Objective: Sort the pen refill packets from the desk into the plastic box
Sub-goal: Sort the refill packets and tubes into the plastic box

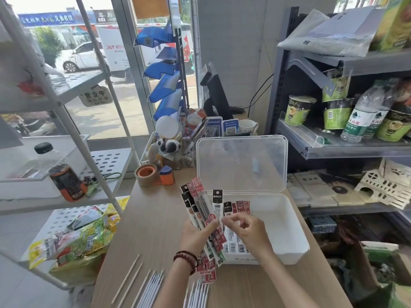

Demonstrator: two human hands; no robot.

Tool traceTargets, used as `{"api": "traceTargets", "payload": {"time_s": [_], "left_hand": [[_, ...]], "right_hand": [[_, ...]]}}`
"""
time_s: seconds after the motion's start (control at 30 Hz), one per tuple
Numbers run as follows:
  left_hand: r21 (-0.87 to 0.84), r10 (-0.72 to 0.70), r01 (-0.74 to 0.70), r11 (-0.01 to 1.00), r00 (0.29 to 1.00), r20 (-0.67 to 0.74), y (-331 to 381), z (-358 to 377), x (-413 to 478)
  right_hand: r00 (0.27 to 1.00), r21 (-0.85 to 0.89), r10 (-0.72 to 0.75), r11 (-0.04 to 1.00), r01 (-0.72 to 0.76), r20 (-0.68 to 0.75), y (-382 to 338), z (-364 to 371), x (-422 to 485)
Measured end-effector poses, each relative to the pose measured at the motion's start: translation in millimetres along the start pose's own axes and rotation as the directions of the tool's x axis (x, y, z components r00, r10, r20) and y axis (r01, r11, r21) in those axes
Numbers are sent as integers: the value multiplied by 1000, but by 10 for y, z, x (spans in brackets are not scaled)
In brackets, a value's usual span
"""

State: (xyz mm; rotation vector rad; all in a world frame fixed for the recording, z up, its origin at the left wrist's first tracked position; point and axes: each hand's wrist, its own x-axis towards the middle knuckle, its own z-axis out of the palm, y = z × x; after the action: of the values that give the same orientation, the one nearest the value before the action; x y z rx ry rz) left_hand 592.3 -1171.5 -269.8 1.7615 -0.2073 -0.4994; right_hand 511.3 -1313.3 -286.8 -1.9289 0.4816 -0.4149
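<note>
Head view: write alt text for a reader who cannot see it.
A person's left hand grips a fan of pen refill packets above a wooden desk, while the right hand pinches one packet from it at the left edge of an open clear plastic box. More packets lie inside it.

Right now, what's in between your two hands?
The head view shows a fan of pen refill packets there: the left hand grips the bundle, and the right hand pinches one white packet from it.

sunlit shop window (93, 63), grey shelving (355, 150), wooden desk (155, 230).
</note>
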Motion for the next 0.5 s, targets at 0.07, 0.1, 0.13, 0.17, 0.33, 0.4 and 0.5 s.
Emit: {"api": "traceTargets", "payload": {"time_s": [0.07,0.1,0.13,0.17,0.33,0.4,0.5], "left_hand": [[5,11,-11,1000,1000,7,3,0,-2],[3,9,-9,1000,1000,9,9,-1,-6],[6,8,-8,1000,1000,14,2,-4,-1],[10,10,-11,1000,1000,14,5,-5,-3],[4,25,-25,1000,1000,-2,-15,8,10],[37,31,-32,999,999,15,-19,11,11],[66,29,-32,997,999,43,-19,12,20]], "right_hand": [[1000,-19,-13,1000,14,25,0,4,-7],[999,-29,-10,1000,11,31,2,6,-5],[999,-31,-2,999,3,35,-6,5,-5],[999,-28,8,1000,-7,36,-12,4,-3],[996,-12,68,998,-69,-51,-15,4,-6],[987,-3,92,996,-93,-135,-5,2,1],[959,-25,92,994,-103,-269,19,1,0]]}}
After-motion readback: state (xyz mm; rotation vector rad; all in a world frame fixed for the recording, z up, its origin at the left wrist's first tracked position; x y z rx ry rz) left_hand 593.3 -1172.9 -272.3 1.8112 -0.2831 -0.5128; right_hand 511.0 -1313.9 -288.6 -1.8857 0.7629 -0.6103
